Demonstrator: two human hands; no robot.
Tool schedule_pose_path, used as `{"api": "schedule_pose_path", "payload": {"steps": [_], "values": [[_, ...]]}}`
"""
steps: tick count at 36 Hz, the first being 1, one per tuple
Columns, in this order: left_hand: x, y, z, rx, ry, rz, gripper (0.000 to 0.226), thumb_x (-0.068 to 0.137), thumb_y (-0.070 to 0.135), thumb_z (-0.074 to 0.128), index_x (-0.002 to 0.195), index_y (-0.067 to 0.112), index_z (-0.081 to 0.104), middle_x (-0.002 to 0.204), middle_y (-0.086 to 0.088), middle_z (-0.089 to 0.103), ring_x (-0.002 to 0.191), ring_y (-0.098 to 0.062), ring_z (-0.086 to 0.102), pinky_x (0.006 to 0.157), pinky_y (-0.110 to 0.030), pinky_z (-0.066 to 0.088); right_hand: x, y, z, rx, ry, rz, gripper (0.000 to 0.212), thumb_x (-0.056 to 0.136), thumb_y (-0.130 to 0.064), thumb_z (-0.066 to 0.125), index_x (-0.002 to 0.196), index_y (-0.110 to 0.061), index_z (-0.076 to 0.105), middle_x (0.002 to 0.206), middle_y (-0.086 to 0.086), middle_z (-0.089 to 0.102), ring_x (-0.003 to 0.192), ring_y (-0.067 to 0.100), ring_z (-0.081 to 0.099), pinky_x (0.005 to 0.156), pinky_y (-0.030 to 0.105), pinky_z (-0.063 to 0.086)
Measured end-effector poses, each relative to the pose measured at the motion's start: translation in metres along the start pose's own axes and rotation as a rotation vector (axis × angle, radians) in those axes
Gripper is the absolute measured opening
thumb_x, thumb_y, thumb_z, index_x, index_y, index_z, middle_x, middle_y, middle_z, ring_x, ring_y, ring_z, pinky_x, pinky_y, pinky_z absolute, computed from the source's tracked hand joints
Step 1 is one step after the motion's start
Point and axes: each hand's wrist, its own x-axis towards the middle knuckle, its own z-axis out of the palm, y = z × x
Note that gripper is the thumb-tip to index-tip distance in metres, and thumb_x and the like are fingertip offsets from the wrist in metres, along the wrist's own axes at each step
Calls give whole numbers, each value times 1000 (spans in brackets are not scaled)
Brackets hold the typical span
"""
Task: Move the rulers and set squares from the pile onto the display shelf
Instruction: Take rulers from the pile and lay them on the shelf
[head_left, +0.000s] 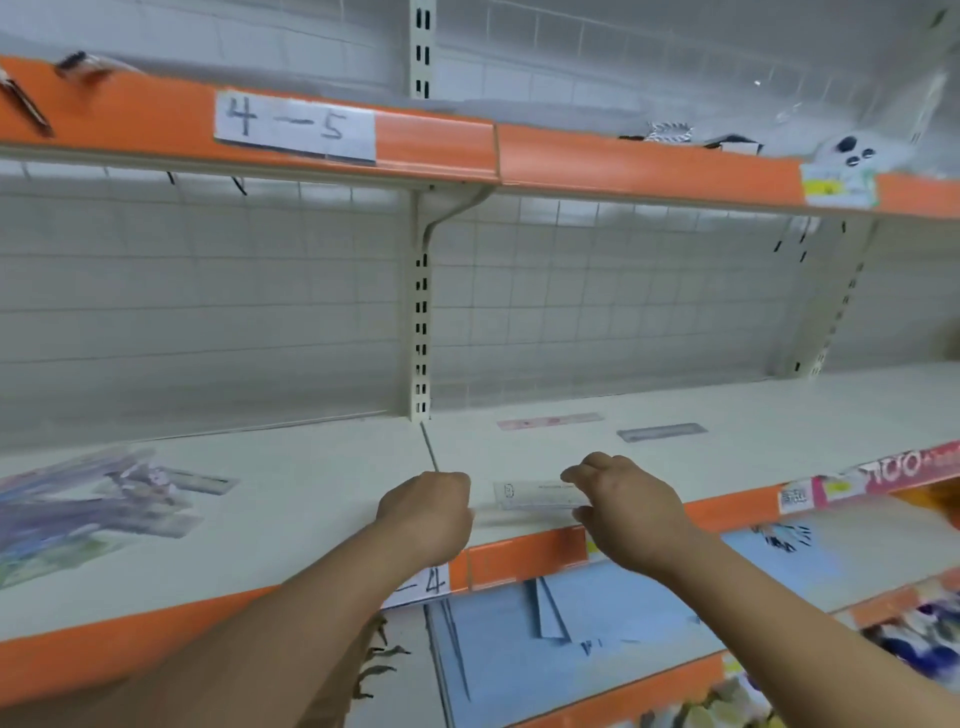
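A clear ruler lies flat near the front edge of the pale display shelf. My right hand is at its right end, with fingers above it and the thumb below, pinching it. My left hand is curled just left of the ruler; its fingertips are hidden, so I cannot say whether it holds anything. Farther back on the shelf lie a pink ruler and a grey-blue ruler. The pile of packaged rulers and set squares sits blurred at the shelf's left.
An upper shelf with an orange front strip and a "4-5" label overhangs the work area. A slotted upright post divides the wire-grid back. Below, a lower shelf holds blue sheets, and colourful goods lie at the right.
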Motion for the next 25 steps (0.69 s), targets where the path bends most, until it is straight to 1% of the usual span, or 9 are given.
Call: {"api": "schedule_pose_path", "payload": {"steps": [4,10,14,20,25], "values": [[15,31,1,14,-7,34,21,98,28,38,104,16,54,109,-3,60,95,-22,56,71,-27,41,-2,29,1,16,-1,19,42,95,-26,49,137,-25,42,129,-5,48,121,18,44,87,31,48],[48,59,5,33,-28,67,25,99,32,38,107,16,55,112,-3,59,101,-23,56,75,-30,43,6,65,7,20,14,53,43,95,-27,49,137,-27,42,128,-7,48,120,17,43,85,30,47],[78,73,8,37,-30,91,24,99,32,38,106,16,54,111,-3,60,99,-23,57,75,-30,43,18,89,9,6,34,89,41,93,-27,50,134,-26,45,124,-6,50,118,17,44,84,30,48],[120,93,3,46,-38,133,26,100,33,37,113,18,54,119,-2,58,108,-23,56,84,-32,45,40,128,5,-37,33,142,41,94,-28,50,135,-25,44,126,-4,50,120,18,46,86,32,48],[149,106,4,40,-30,148,25,100,32,38,112,17,55,114,-2,59,102,-21,58,79,-29,45,57,152,8,-27,53,166,42,94,-28,51,136,-25,45,124,-4,51,118,18,47,82,30,46]]}}
